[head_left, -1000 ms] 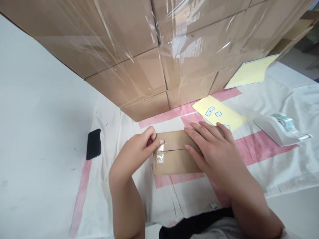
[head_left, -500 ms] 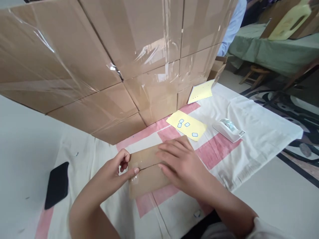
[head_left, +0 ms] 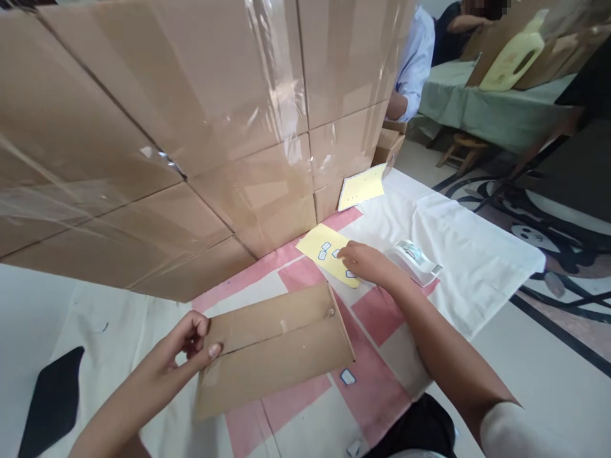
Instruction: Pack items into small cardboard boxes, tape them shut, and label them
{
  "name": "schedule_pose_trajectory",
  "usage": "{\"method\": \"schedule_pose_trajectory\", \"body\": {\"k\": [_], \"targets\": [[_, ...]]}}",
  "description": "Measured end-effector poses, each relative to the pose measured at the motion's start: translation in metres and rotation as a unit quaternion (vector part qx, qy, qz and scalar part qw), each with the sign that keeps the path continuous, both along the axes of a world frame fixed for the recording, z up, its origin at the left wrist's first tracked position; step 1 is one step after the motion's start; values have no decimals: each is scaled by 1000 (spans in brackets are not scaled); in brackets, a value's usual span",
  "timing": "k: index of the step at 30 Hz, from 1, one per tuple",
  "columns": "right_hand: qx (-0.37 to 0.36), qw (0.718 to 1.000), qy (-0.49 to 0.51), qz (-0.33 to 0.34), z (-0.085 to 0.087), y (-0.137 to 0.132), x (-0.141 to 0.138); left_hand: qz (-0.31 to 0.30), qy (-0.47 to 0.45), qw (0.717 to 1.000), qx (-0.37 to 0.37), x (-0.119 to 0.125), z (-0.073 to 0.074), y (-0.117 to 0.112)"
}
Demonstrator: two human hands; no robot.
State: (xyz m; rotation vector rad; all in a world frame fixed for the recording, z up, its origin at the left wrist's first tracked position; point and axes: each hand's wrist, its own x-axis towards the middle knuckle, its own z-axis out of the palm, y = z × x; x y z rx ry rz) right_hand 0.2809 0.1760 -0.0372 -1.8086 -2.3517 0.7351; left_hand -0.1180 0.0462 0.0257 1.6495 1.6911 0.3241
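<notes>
My left hand (head_left: 184, 353) grips the left end of a flat brown cardboard box (head_left: 281, 356), thumb on top near its centre seam and fingers curled at the edge. The box lies tilted on the cloth, its right end free. My right hand (head_left: 360, 259) reaches over a yellow sheet (head_left: 312, 240) bearing several small blue-edged labels (head_left: 326, 246). Its fingers are pinched together on one label, partly covering it; whether that label has lifted cannot be told. Another blue-edged label (head_left: 348, 376) lies on the cloth close to the box's right corner.
A tall stack of taped cartons (head_left: 248, 146) stands ahead. A second yellow sheet (head_left: 363, 187) leans against it. A white tape dispenser (head_left: 415, 261) sits to the right, a black flat object (head_left: 52, 401) at left. Behind, a person's sleeve (head_left: 415, 63) and a yellow jug (head_left: 513, 60) show.
My right hand has left the cardboard box and moved forward and right onto the yellow sheet's labels. The left hand keeps its hold. The view has swung right.
</notes>
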Motion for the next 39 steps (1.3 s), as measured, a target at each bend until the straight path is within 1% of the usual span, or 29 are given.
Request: {"method": "schedule_pose_trajectory", "body": {"k": [3, 6, 8, 10, 14, 18, 22, 26, 30, 35, 39], "targets": [[-50, 999, -6, 14, 3, -8, 13, 25, -9, 1000, 0, 5, 1, 2], [-91, 993, -17, 67, 5, -11, 22, 72, -28, 997, 19, 14, 1, 0], [-106, 991, -20, 83, 3, -10, 24, 105, -41, 993, 36, 18, -1, -1], [-110, 991, -17, 81, 0, -8, 24, 117, -49, 991, 36, 21, -2, -3], [-118, 988, 7, 96, -8, -2, 24, 107, -46, 993, 27, 22, -2, -3], [-115, 987, 32, 107, -15, 3, 27, 90, -37, 995, 36, 25, 4, -1], [-111, 987, 42, 109, -17, 5, 28, 61, -20, 998, 19, 28, 9, 0], [-107, 987, 45, 112, -18, 5, 28, 80, -37, 995, 48, 31, 6, -3], [-104, 987, 49, 113, -21, 6, 29, 93, -42, 994, 49, 31, 4, -3], [-103, 988, 48, 107, -26, 9, 29, 70, -41, 997, 16, 27, 5, -1], [-104, 988, 42, 103, -25, 9, 27, 81, -37, 995, 41, 26, 2, -2]]}}
